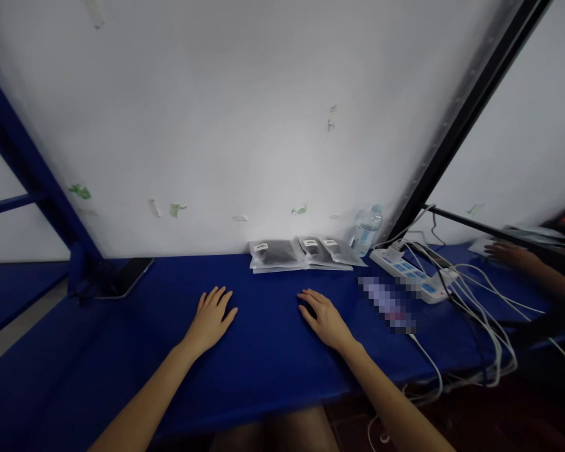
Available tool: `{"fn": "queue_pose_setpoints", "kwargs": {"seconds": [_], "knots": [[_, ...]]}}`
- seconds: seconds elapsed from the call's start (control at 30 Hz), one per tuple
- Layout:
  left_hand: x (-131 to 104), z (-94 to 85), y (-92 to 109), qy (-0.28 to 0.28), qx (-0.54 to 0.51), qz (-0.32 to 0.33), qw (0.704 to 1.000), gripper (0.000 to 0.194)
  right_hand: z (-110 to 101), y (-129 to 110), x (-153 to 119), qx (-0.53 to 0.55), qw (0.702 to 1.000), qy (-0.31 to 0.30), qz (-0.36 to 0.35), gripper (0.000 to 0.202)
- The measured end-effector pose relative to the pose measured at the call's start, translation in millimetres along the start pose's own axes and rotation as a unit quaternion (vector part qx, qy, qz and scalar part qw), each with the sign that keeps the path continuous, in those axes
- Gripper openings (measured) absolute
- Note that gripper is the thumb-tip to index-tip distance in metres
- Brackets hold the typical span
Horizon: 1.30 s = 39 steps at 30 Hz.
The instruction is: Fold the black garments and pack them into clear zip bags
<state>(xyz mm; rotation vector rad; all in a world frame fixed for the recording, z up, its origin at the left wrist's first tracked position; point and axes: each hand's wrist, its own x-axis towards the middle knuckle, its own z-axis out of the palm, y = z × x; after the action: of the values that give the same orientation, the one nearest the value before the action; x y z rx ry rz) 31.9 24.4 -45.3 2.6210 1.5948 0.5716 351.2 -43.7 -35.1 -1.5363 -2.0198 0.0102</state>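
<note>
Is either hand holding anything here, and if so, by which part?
Nothing is held: the left hand and right hand rest empty on the blue tabletop.

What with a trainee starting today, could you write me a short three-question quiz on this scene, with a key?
1. Multiple choice: what stands at the right end of the row of labelled plastic bags by the wall?
A) a smartphone
B) a clear plastic bottle
C) a desk lamp

2. True or false: the left hand is holding a smartphone.

3. Fill in the colour: the right hand rests palm down on the ____ tabletop.

Key: 1: B; 2: false; 3: blue.
</note>
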Motion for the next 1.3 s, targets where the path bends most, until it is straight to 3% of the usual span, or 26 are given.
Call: {"fn": "queue_pose_setpoints", "kwargs": {"seconds": [0.6, 0.97, 1.3], "knots": [[-4.8, 2.5, -2.5, -0.018, 0.015, 0.012, 1.000, 0.055, -4.1, -3.1, 1.7, -0.002, 1.000, -0.008, 0.006, 0.034], [-8.7, -26.0, 17.2, -0.140, 0.035, -0.023, 0.989, 0.058, -1.9, 0.4, 0.7, 0.006, 0.999, -0.028, 0.027, 0.038], [-12.2, -23.5, 10.0, -0.138, 0.017, -0.015, 0.990, 0.060, -6.5, -3.4, 1.3, -0.004, 0.999, -0.045, 0.030, 0.039]]}}
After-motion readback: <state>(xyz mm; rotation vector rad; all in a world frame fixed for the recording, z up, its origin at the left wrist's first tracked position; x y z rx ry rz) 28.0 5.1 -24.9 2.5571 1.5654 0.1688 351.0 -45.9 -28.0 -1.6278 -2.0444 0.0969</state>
